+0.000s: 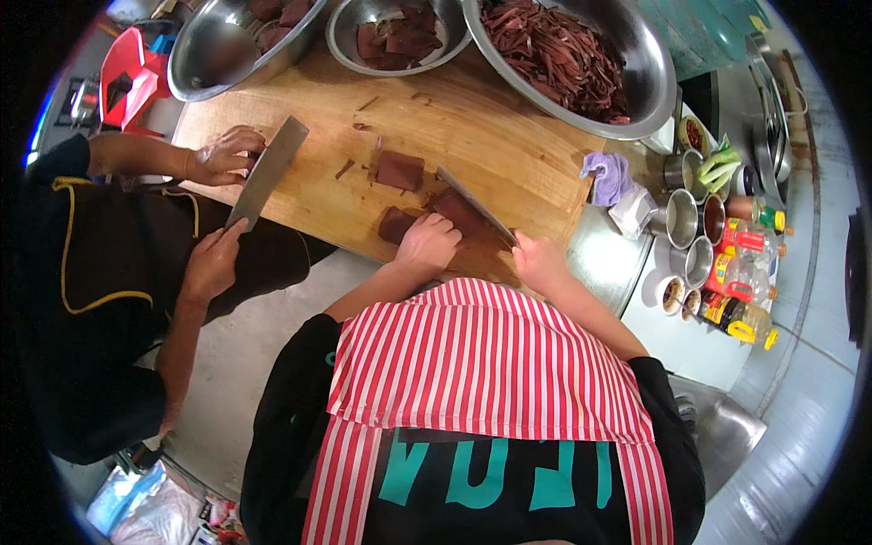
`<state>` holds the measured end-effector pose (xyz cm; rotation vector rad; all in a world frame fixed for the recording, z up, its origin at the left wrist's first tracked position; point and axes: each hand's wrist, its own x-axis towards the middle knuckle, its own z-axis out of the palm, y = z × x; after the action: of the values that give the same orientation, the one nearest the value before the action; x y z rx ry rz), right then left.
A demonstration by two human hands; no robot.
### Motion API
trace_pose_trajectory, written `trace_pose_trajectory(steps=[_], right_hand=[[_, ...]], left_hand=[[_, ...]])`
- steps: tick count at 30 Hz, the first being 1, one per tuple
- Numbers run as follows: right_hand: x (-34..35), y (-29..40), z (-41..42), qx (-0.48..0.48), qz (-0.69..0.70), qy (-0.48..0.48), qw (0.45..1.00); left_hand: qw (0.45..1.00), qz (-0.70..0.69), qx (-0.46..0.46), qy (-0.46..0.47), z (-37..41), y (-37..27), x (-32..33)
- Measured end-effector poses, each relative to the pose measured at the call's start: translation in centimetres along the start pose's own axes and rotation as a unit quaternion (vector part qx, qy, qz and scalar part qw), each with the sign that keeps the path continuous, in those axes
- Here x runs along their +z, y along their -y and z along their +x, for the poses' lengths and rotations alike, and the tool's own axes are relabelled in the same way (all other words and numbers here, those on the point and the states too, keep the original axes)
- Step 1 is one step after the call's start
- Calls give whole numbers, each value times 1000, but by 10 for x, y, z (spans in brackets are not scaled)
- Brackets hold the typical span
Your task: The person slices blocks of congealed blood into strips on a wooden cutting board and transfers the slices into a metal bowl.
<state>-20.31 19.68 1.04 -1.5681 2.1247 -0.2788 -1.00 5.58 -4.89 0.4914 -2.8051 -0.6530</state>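
My right hand (538, 259) is closed round the handle of a knife (477, 204), whose blade slants up and left over the wooden board (518, 157). Under and beside the blade lies a dark red-brown block (458, 211), perhaps congealed blood or meat. My left hand (432, 238) rests at this block's lower left edge, fingers bent; whether it grips anything is hidden. A smaller dark block (397, 225) touches or nearly touches that hand on its left. Another block (400, 170) lies farther up, with thin scraps near it.
At left, a co-worker's hand (214, 262) holds a cleaver (269, 174) over the board. Steel bowls of dark slabs (398, 41) and strips (558, 54) stand at the far edge. A purple cloth (606, 178), steel pots (681, 218) and bottles (746, 276) are at right.
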Motion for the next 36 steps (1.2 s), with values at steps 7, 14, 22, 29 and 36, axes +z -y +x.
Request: trace_pose_trajectory(steps=[7, 14, 22, 29, 36], right_hand=[[9, -11, 0, 24, -5, -30, 999], [8, -5, -5, 17, 6, -40, 999], [-15, 15, -17, 13, -46, 7, 999], [-12, 21, -21, 24, -85, 43, 995], [-16, 22, -24, 34, -66, 49, 996]], left_hand=[[997, -64, -45, 9, -3, -7, -15], [997, -18, 11, -72, 7, -1, 0], [997, -26, 16, -73, 5, 7, 7], [996, -41, 23, -70, 3, 10, 9], [995, -62, 16, -81, 2, 7, 5]])
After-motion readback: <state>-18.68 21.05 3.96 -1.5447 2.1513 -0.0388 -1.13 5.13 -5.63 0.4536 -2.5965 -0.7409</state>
